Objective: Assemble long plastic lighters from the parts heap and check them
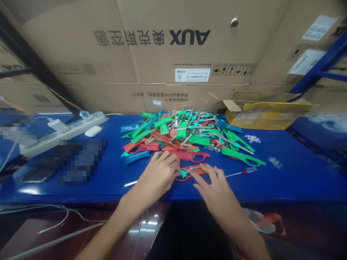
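Note:
An orange lighter casing half (201, 168) lies on the blue table in front of me, with a teal trigger piece (184, 173) and a thin whitish wire in it. My left hand (162, 172) is closed, its fingertips at the casing's left end beside the trigger piece; the fingers hide that end. With thumb and forefinger, my right hand (215, 186) grips the right part of the casing. A metal tube (131, 183) pokes out left of my left wrist. To the right of my right hand lies a screwdriver (248, 170) with a clear and red handle.
Just behind my hands is a heap of green, red and blue lighter casings (184, 126) with metal tubes. Small white pieces (252, 138) and thin pins (275, 162) lie at right, near a yellow-taped carton (265, 115). A power strip (73, 131) stands at left.

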Demonstrator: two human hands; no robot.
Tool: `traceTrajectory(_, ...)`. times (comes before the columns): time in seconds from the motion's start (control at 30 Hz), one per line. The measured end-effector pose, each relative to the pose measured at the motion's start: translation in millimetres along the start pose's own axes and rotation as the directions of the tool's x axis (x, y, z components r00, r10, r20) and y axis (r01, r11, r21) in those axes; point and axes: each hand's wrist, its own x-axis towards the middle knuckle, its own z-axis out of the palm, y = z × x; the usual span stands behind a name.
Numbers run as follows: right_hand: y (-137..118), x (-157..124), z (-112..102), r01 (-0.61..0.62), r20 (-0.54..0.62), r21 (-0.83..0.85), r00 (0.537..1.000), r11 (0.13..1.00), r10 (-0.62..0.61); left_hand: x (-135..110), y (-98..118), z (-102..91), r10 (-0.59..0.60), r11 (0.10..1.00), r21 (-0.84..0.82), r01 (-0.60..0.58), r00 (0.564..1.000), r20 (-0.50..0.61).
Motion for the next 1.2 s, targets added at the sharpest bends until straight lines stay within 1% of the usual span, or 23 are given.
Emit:
traceTrajectory(0.1, 0, 0, 1, 0.009, 0.002, 0.003, 1.000, 1.000, -0.009, 2, -4, -3.3, -0.035, 0.999, -0.034, 0.036, 0.999, 0.020)
traceTrajectory(0.27, 0, 0, -1, -0.003, 0.000, 0.024, 1.000, 1.000, 0.003, 4, 1, -6.9, -0.138, 0.989, -0.050, 0.140, 0.989, 0.051)
traceTrajectory(0.37, -2, 1, -3, -0.011, 0.008, 0.035, 1.000, 0.999, 0.011, 8, 1, -8.4, -0.174, 0.983, -0.050, 0.177, 0.983, 0.066)
traceTrajectory(0.43, -2, 0, -3, -0.015, 0.016, 0.044, 1.000, 0.999, 0.015, 12, -1, -9.3, -0.159, 0.982, -0.086, 0.165, 0.984, 0.079)
traceTrajectory(0.57, -3, 0, -4, -0.033, 0.032, 0.041, 0.999, 0.999, 0.032, 18, -11, -9.0, -0.076, 0.976, -0.198, 0.093, 0.993, 0.094)
traceTrajectory(0.63, -3, 0, -4, -0.031, 0.032, 0.038, 0.999, 0.999, 0.030, 18, -15, -6.4, -0.055, 0.964, -0.258, 0.070, 0.996, 0.066)
traceTrajectory(0.7, -3, 0, -4, -0.023, 0.024, 0.042, 0.999, 0.999, 0.022, 15, -17, -2.0, -0.053, 0.951, -0.303, 0.053, 0.999, 0.011)
traceTrajectory(0.77, -3, 0, -4, -0.018, 0.018, 0.040, 1.000, 0.999, 0.017, 11, -17, 3.0, -0.062, 0.950, -0.309, 0.046, 0.997, -0.042)
traceTrajectory(0.87, -3, 0, -5, -0.002, 0.032, 0.001, 0.999, 1.000, 0.002, 3, -12, 8.5, -0.070, 0.975, -0.218, 0.043, 0.991, -0.116)
traceTrajectory(0.93, -3, 0, -5, 0.022, 0.044, -0.034, 0.999, 0.999, -0.021, -3, -7, 9.9, -0.037, 0.995, -0.095, 0.021, 0.984, -0.173)
traceTrajectory(1.0, -2, 1, -5, 0.046, 0.054, -0.050, 0.998, 0.998, -0.043, -8, -3, 9.6, 0.020, 1.000, 0.016, -0.017, 0.977, -0.214)
traceTrajectory(1.1, -2, 2, -5, 0.055, 0.055, -0.060, 0.997, 0.997, -0.052, -15, 0, 7.7, 0.093, 0.991, 0.110, -0.072, 0.975, -0.202)
traceTrajectory(1.2, -2, 2, -3, 0.050, 0.054, -0.083, 0.998, 0.995, -0.045, -20, -3, 6.7, 0.116, 0.985, 0.142, -0.093, 0.980, -0.159)
